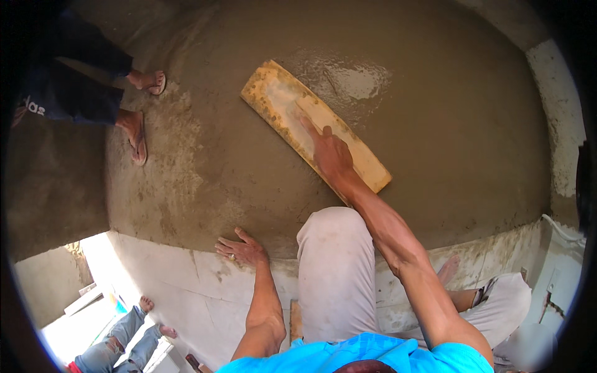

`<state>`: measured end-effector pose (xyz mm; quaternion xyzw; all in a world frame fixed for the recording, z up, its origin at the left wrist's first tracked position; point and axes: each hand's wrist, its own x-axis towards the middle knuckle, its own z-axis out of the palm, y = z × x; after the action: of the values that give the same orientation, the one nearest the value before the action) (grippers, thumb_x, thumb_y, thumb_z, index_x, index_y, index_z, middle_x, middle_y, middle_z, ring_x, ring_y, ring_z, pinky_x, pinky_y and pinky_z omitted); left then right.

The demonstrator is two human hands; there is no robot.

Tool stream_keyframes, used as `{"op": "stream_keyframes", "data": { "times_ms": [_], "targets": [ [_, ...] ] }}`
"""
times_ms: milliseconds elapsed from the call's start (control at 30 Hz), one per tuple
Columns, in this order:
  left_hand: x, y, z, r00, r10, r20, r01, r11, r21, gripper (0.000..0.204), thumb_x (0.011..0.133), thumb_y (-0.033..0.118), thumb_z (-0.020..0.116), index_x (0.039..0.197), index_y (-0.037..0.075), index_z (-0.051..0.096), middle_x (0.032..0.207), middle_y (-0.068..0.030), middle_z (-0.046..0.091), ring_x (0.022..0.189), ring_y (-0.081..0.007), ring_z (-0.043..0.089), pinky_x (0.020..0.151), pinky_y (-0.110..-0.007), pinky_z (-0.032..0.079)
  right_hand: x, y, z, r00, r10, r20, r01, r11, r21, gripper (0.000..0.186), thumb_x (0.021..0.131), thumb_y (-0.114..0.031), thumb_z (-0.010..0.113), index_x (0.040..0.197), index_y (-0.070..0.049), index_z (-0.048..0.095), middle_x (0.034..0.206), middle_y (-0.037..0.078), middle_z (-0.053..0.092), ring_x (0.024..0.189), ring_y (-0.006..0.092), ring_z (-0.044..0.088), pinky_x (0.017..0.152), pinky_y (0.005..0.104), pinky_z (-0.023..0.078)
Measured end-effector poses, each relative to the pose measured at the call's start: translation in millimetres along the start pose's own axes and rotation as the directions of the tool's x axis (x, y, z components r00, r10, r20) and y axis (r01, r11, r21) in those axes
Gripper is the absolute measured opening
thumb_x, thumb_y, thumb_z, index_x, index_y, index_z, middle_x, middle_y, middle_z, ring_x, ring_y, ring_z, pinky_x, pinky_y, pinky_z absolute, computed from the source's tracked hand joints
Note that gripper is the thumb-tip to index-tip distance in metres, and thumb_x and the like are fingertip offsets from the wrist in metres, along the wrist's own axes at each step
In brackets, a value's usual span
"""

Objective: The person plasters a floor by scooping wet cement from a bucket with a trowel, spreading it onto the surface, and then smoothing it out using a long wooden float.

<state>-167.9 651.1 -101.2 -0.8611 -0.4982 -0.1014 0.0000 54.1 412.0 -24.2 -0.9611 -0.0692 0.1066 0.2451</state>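
Note:
My right hand (333, 152) is closed on the handle of a long yellow plasterer's float (367, 165). One finger stretches forward along the handle, which is mostly hidden under the hand. The float lies slantwise on wet, grey-brown cement (448, 137), its blade spotted with cement along one edge. Past its far side, a shiny puddle (364, 82) sits on the cement. My left hand (244, 250) rests with fingers spread at the near edge of the cement, a ring on one finger, holding nothing.
Another person's sandalled feet (138, 140) stand on the cement at the far left. Someone in jeans (134, 339) is at lower left. Pale tiles or boards (186, 280) border the near edge, where my knee (336, 248) rests. A low wall (556, 112) curves along the right.

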Motion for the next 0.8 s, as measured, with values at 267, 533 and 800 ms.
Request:
{"op": "stream_keyframes", "data": {
  "times_ms": [267, 533, 800],
  "targets": [
    [0.7, -23.2, -2.6, 1.000, -0.022, -0.008, 0.022, 0.995, -0.095, 0.074, 0.096, 0.057, 0.037, 0.144, 0.001, 0.027, 0.151, -0.0232, 0.020, 0.139, -0.0415, 0.021, 0.105, -0.054, 0.033, 1.6, -7.6, 7.8, 0.998, 0.017, -0.067, -0.019, 0.999, -0.030, 0.077, 0.082, 0.005, 0.050, 0.147, -0.029, 0.027, 0.097, 0.023, 0.054, 0.081, 0.0369, 0.065, 0.068, 0.0451, 0.055],
    [18.2, -57.9, 1.4, 1.000, 0.001, -0.015, -0.002, 0.996, -0.085, 0.075, 0.096, 0.055, 0.040, 0.144, 0.000, 0.027, 0.150, -0.0258, 0.019, 0.138, -0.0425, 0.021, 0.108, -0.053, 0.029, 1.6, -23.9, 15.7, 0.984, 0.172, -0.054, -0.179, 0.968, -0.174, 0.069, 0.089, 0.000, 0.046, 0.149, -0.025, 0.024, 0.101, 0.021, 0.055, 0.085, 0.0328, 0.066, 0.073, 0.0421, 0.056],
    [53.8, -82.3, 33.6, 0.999, -0.040, 0.029, 0.043, 0.990, -0.135, 0.078, 0.095, 0.058, 0.036, 0.144, -0.002, 0.026, 0.149, -0.0268, 0.019, 0.138, -0.0424, 0.019, 0.111, -0.052, 0.023, 22.9, -11.2, 53.6, 0.953, 0.248, -0.172, -0.277, 0.945, -0.174, 0.066, 0.089, 0.000, 0.045, 0.148, -0.025, 0.027, 0.100, 0.021, 0.055, 0.085, 0.0342, 0.065, 0.074, 0.0418, 0.056]
  ]
}}
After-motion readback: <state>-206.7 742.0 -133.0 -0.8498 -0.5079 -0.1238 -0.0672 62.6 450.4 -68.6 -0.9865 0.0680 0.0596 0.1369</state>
